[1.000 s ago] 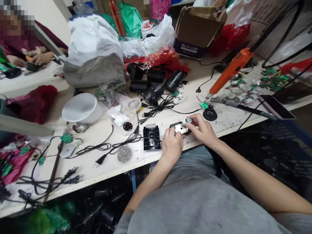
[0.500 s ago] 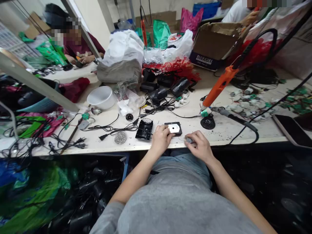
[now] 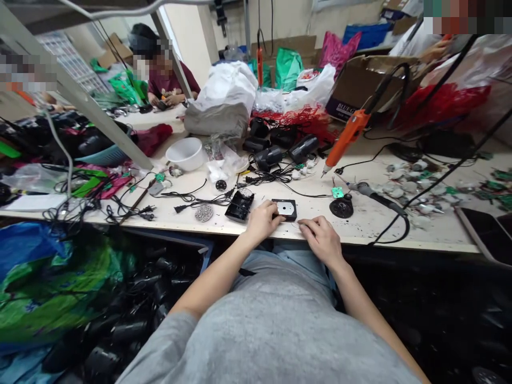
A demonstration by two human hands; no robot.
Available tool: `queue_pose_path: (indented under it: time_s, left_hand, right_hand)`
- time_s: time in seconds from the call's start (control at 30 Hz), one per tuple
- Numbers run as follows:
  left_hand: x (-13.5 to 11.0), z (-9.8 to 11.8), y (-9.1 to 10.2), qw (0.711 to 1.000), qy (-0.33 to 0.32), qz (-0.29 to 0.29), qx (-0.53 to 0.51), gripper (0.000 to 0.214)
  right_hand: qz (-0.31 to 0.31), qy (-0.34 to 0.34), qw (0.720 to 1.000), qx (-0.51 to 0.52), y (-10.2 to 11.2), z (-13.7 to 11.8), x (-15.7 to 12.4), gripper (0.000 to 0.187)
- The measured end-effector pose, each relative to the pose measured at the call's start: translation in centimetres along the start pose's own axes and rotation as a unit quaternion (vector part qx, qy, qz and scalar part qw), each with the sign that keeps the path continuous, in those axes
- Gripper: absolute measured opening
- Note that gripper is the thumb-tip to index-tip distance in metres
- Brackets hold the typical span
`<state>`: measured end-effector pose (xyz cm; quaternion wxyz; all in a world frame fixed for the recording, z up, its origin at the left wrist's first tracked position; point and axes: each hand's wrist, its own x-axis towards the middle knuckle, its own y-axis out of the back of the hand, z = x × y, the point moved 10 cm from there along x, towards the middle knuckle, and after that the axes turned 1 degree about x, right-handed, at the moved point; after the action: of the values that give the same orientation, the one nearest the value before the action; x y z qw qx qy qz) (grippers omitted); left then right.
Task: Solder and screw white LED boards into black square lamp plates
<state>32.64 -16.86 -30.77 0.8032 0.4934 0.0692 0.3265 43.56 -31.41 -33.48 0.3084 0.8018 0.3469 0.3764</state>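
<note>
A black square housing (image 3: 285, 209) with a white plate in its middle lies near the table's front edge. My left hand (image 3: 262, 220) grips its left edge with curled fingers. My right hand (image 3: 320, 237) rests just right of it at the table edge. Its fingers are pinched together, and what they hold is hidden. A second black housing (image 3: 240, 205) lies left of my left hand, beside a small dish of screws (image 3: 204, 213).
An orange electric screwdriver (image 3: 348, 136) hangs over the table. A soldering iron (image 3: 376, 197), a black speaker (image 3: 341, 207) and a green circuit board (image 3: 337, 192) lie to the right. Power cords (image 3: 188, 198), a white bowl (image 3: 186, 153) and black units (image 3: 280, 149) sit behind. Other people work at the back.
My right hand has drawn back from the plate on the square housing to the table edge, carrying a small grey round part. My left hand stays on the housing. The view has lifted.
</note>
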Motion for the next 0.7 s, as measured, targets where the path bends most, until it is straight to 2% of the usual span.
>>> queue_pose_path:
  time_s: [0.17, 0.3, 0.43, 0.53, 0.63, 0.7]
  left_hand:
    - [-0.1, -0.1, 0.3, 0.999, -0.018, 0.028, -0.034, 0.010]
    - [-0.3, -0.4, 0.2, 0.998, -0.013, 0.049, -0.043, 0.007]
    - [-0.4, -0.6, 0.2, 0.997, -0.007, 0.065, -0.051, 0.021]
    - [-0.4, -0.8, 0.1, 0.996, 0.003, 0.070, -0.064, 0.028]
    - [-0.5, -0.9, 0.1, 0.994, 0.004, 0.080, -0.070, 0.029]
    - [-0.7, -0.9, 0.1, 0.994, 0.002, 0.087, -0.069, 0.030]
  right_hand:
    - [0.032, -0.017, 0.999, 0.012, 0.7, 0.5, 1.0, 0.033]
    - [0.051, -0.020, 0.998, 0.021, 0.6, -0.1, 3.7, 0.030]
    - [0.017, -0.023, 0.999, 0.021, -1.8, -1.3, 6.6, 0.021]
    - [-0.010, -0.034, 0.999, 0.012, -3.4, -1.7, 7.4, 0.016]
    - [-0.025, -0.042, 0.999, -0.009, -3.6, -1.7, 7.6, 0.025]
    - [-0.039, -0.041, 0.998, -0.025, -3.4, -1.9, 7.6, 0.024]
